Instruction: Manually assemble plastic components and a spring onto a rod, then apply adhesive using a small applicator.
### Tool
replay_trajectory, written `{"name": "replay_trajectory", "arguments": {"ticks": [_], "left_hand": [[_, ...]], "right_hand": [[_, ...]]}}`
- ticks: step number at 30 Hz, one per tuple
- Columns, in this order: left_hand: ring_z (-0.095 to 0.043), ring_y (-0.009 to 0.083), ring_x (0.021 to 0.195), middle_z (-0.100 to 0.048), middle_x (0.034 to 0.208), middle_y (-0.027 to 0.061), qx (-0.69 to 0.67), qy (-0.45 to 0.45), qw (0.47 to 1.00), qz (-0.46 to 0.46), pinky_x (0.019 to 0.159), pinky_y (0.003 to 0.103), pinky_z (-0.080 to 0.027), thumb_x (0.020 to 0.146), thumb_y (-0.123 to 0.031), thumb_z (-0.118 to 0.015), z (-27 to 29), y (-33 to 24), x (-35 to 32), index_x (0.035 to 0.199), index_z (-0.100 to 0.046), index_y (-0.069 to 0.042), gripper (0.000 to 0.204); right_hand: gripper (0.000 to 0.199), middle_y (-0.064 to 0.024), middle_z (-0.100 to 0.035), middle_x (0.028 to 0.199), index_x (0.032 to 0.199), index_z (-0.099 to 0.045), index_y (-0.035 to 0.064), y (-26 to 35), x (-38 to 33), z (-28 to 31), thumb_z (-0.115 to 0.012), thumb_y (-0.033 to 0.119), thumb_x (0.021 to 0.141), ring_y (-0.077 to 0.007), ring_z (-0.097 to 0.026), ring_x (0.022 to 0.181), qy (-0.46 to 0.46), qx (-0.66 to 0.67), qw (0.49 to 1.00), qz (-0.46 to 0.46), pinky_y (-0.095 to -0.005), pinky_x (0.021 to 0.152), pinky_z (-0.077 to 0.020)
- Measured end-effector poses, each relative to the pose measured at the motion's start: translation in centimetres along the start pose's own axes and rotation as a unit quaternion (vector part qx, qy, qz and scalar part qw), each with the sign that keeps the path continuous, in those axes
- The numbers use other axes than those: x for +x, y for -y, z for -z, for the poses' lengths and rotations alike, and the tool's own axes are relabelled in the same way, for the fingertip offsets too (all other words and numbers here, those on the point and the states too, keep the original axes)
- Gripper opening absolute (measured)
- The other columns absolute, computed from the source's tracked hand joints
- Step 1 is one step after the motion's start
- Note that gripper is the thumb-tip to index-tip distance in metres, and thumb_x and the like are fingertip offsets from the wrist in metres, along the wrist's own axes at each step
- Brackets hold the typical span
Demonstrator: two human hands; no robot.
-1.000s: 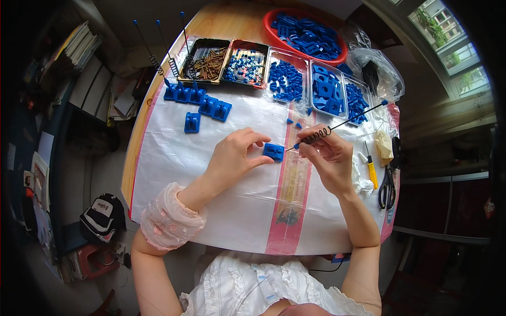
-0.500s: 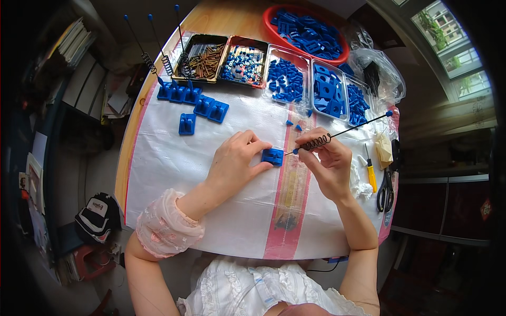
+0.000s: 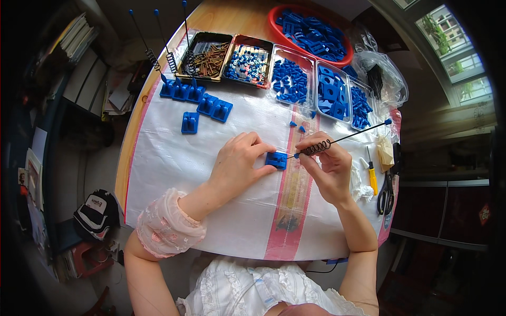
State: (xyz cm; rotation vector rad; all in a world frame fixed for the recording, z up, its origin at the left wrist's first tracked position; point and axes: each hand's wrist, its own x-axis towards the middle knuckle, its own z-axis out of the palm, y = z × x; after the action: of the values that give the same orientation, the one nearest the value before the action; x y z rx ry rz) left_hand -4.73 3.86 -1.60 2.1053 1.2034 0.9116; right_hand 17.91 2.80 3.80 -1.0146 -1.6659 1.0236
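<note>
My left hand point(image 3: 238, 164) rests on the white sheet, its thumb and fingers pinching a small square blue plastic base point(image 3: 276, 161) from its left side. Closed in a pinch, my right hand point(image 3: 333, 171) holds a black coil-spring rod point(image 3: 321, 147) with a blue ball at its far upper end. A small blue piece and a thin tip at the rod's lower end point at the right edge of the base. Whether that tip touches the base, I cannot tell. Two small blue cone pieces point(image 3: 302, 129) lie loose beyond the hands.
Several finished-looking blue bases point(image 3: 190, 122) stand at the far left, some with upright spring rods. Behind are trays of brass-coloured screws point(image 3: 209, 59), small blue-and-white parts point(image 3: 246, 63) and blue pieces point(image 3: 289, 81), plus a red basin point(image 3: 350, 55). A yellow screwdriver point(image 3: 373, 179) and black scissors point(image 3: 386, 195) lie right.
The whole view has shifted slightly. Both hands keep their grips on the base and the spring rod, in nearly the same positions.
</note>
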Motion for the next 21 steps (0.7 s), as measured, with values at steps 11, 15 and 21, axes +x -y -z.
{"name": "replay_trajectory", "arguments": {"ticks": [11,15,21], "left_hand": [[-0.064,0.0247,0.087,-0.062,0.089,0.0060,0.002,-0.002,1.000,0.000,0.078,0.039,-0.052,0.076,-0.022,-0.091,-0.06,0.09,-0.04,0.107,-0.078,-0.013,0.034],[-0.063,0.0243,0.087,-0.062,0.088,0.0056,0.007,-0.004,1.000,-0.005,0.078,0.038,-0.052,0.076,-0.022,-0.091,-0.09,0.11,-0.03,0.107,-0.079,-0.013,0.034],[-0.064,0.0242,0.087,-0.062,0.088,0.0055,0.006,-0.004,1.000,-0.007,0.078,0.039,-0.052,0.076,-0.022,-0.091,-0.01,0.08,-0.01,0.107,-0.079,-0.013,0.034]], "right_hand": [[0.026,-0.0104,-0.069,0.110,0.113,-0.071,-0.0049,0.15,-0.06,0.09,-0.067,-0.015,0.089,-0.0156,-0.065,0.103,0.020,0.022,0.999,-0.029,-0.0280,0.089,-0.0523],[0.024,-0.0092,-0.070,0.109,0.112,-0.072,-0.0045,0.11,-0.05,-0.11,-0.068,-0.014,0.090,-0.0138,-0.066,0.100,0.014,0.009,1.000,-0.008,-0.0266,0.086,-0.0527],[0.021,-0.0071,-0.072,0.106,0.111,-0.074,-0.0038,-0.03,-0.03,-0.28,-0.071,-0.011,0.091,-0.0111,-0.068,0.095,0.000,0.005,1.000,-0.004,-0.0251,0.083,-0.0542]]}}
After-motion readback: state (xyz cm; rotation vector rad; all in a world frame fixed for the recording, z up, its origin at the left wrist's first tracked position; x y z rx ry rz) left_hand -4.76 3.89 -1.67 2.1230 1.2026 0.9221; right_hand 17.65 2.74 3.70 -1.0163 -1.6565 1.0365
